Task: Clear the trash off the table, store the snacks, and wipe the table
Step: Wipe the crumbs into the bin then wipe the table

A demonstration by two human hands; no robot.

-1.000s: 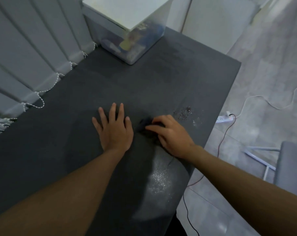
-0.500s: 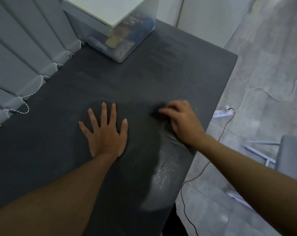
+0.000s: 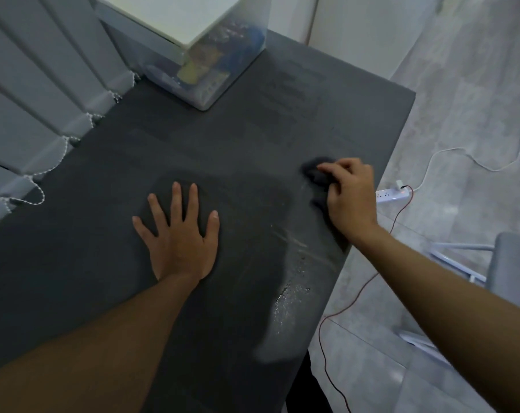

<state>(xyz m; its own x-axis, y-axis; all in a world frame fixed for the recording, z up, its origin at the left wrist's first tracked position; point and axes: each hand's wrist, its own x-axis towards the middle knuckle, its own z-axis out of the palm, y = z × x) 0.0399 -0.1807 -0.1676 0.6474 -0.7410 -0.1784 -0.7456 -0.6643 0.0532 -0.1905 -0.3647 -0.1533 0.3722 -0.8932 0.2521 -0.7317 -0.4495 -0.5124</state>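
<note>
The right hand (image 3: 349,198) has carried the cloth (image 3: 315,171) outward, away from the left hand (image 3: 179,236), and now sits near the right edge of the table (image 3: 223,138). Its fingers curl over the cloth, which bunches under and ahead of the fingertips. The left hand stays flat on the tabletop, fingers spread and holding nothing.

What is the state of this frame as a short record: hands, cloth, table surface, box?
left hand: flat on the table, fingers spread
right hand: grips a dark cloth near the table's right edge
surface: wet streaks near the front right edge
box: translucent, lidded, far corner, packets inside
step: wiping under way
</note>
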